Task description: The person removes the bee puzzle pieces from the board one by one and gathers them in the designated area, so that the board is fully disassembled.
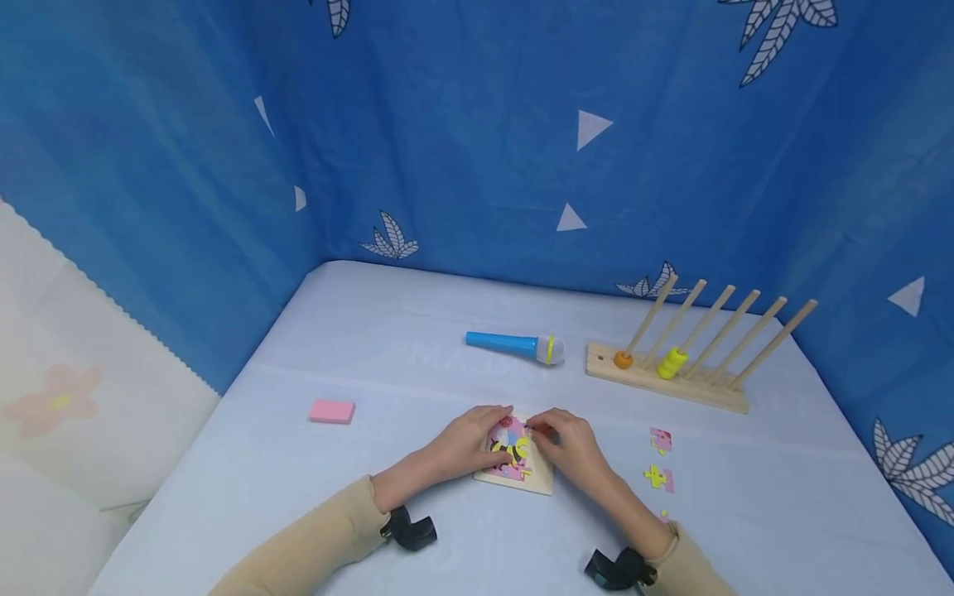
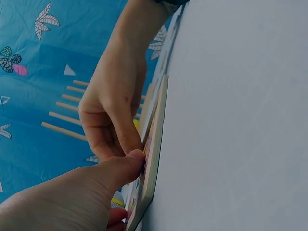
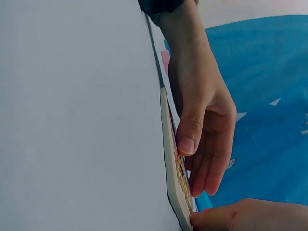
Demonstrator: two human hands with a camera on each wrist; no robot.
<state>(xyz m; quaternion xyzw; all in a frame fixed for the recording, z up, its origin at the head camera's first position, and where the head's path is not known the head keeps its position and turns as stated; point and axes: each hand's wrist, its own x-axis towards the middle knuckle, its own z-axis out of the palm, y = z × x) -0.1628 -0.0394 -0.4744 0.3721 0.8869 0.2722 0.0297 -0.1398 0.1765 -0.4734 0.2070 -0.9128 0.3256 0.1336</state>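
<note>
A wooden jigsaw board (image 1: 542, 480) with a yellow-and-black bee picture on pink lies at the front middle of the table. My left hand (image 1: 464, 443) spans its left side, fingers straight along the far edge and thumb resting on the picture. At the upper right corner of the picture, my right hand (image 1: 572, 447) has curled fingers and pinches a puzzle piece, mostly hidden by the fingertips. In the left wrist view my right hand (image 2: 115, 101) comes down onto the board from above. The right wrist view shows my left hand (image 3: 204, 110) with its thumb touching the picture.
Right of the board lie loose puzzle pieces (image 1: 657, 477), one partly behind the right forearm. A blue toy microphone (image 1: 507, 343) lies behind the board. A wooden peg rack (image 1: 671, 381) with orange and yellow beads stands back right, and a pink block (image 1: 331, 411) lies left.
</note>
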